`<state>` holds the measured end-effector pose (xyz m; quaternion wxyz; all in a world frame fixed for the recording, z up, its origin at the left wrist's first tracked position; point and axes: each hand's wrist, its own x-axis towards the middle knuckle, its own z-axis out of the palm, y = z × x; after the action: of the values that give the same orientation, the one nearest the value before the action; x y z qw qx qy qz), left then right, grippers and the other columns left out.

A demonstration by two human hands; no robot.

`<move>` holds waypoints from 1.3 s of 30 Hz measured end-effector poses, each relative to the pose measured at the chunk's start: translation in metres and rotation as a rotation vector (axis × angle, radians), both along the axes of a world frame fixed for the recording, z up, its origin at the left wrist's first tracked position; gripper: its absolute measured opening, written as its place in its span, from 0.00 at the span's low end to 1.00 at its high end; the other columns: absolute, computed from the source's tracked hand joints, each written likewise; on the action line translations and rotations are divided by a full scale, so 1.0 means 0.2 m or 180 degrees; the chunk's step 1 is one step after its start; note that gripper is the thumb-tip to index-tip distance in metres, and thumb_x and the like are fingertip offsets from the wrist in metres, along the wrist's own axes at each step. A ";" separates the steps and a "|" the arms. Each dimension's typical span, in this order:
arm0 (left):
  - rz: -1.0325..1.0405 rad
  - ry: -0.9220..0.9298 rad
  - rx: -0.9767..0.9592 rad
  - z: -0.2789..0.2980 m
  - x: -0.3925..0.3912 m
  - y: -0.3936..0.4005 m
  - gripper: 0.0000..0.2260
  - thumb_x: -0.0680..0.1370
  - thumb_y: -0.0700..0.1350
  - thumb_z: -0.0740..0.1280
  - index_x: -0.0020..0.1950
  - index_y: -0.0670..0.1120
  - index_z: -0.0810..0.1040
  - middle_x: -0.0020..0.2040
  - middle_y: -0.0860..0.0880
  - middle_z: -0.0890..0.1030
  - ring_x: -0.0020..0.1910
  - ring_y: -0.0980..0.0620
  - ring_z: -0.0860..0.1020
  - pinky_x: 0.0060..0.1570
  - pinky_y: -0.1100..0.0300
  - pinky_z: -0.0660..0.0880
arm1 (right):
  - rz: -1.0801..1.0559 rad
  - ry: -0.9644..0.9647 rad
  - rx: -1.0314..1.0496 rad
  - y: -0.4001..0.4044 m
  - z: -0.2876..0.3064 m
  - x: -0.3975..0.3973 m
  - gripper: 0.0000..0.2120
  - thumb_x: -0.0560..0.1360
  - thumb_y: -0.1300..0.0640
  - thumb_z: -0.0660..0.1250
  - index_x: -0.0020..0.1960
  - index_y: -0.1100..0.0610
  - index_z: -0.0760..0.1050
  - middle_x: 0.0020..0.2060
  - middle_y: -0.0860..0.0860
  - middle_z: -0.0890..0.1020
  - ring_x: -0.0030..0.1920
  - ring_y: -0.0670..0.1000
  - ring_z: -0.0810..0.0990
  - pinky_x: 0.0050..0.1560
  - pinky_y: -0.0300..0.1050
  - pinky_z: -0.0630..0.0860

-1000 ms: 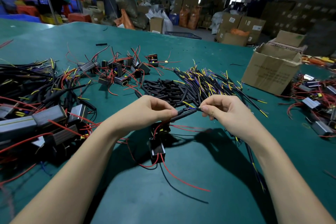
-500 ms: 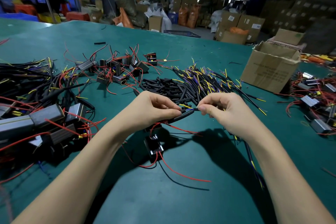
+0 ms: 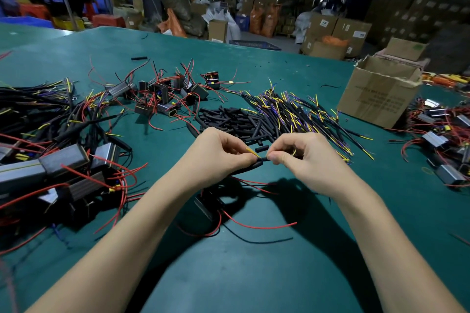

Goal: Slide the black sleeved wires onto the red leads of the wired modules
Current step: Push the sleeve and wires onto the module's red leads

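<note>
Head view: my left hand [image 3: 221, 154] and right hand [image 3: 304, 157] pinch the black sleeved wire [image 3: 250, 165] at centre, and loosening either pinch could let it slip off the red lead [image 3: 256, 183].

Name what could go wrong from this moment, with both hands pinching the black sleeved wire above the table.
The module hangs by its red leads beneath the hands; a tug from the left hand could strain them. The yellow strand sticks out beside the black sleeved wire, so it might get bent. The right hand has only a fingertip grip, which may slip.
</note>
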<state>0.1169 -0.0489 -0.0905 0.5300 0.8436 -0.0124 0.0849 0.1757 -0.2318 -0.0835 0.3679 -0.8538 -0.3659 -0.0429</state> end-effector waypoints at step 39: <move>0.0586 -0.0156 -0.1500 -0.04 0.07 0.15 0.13 0.81 0.53 0.58 0.54 0.50 0.80 0.48 0.53 0.83 0.41 0.65 0.79 0.39 0.72 0.73 | -0.0689 -0.2092 0.0287 0.06 0.14 -0.03 0.04 0.67 0.47 0.73 0.41 0.44 0.83 0.41 0.45 0.69 0.48 0.48 0.66 0.46 0.43 0.51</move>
<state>0.1315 -0.0180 -0.0984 0.7016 0.6920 0.0717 0.1538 0.1690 -0.2199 -0.0547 0.2611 -0.8111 -0.3699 -0.3704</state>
